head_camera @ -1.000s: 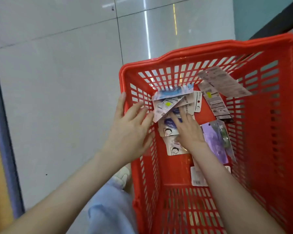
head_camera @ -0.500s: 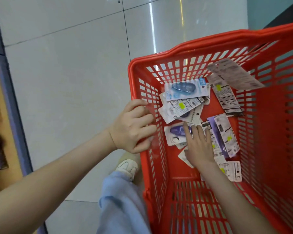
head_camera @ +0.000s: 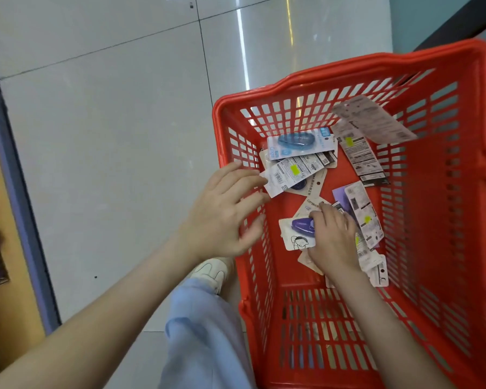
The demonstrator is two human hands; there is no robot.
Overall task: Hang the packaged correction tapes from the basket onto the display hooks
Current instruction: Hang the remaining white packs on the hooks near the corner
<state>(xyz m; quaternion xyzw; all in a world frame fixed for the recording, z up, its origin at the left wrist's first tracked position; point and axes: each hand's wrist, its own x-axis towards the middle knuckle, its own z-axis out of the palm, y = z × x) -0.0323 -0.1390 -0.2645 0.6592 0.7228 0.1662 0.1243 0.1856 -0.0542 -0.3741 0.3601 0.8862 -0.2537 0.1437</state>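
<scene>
Inside the red basket, near its left wall, the right hand curls its fingers onto a purple correction tape pack. That pack lies flat on the basket floor, and its dispenser seems to run across the basket, nose toward the left wall. At the basket's left rim the left hand hovers with fingers spread, tips at the corner of a barcode-side pack. Many more packs lie scattered on the floor's far half. No display hooks show, so hanging looks barely begun; this is the picking-up step.
</scene>
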